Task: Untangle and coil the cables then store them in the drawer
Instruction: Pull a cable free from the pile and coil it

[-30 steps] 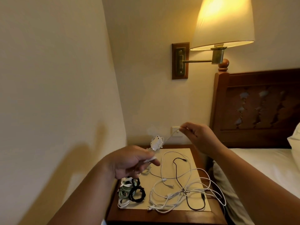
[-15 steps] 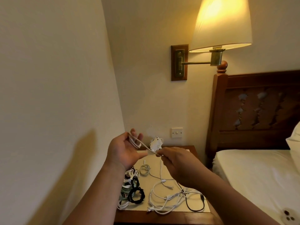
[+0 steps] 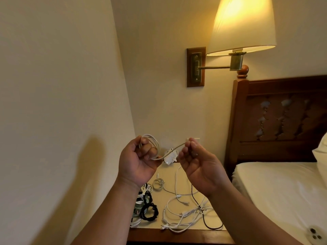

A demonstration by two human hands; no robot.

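My left hand is raised above the nightstand and holds a white cable wound in loops around its fingers. The cable's free end runs right to my right hand, which pinches it between fingertips. A small white adapter shows between the hands. Below, a tangle of white and black cables lies on a cream mat on the nightstand. Several coiled cables, white, green and black, sit at the mat's left edge. No drawer is visible.
A wall stands close on the left. A lit wall lamp hangs above on a brass arm. The wooden headboard and bed with white sheet are at the right. A wall socket sits behind my right hand.
Both hands rose higher. My left hand turned palm up with more loops of the white cable around its fingers; my right hand moved right along the cable's free end.
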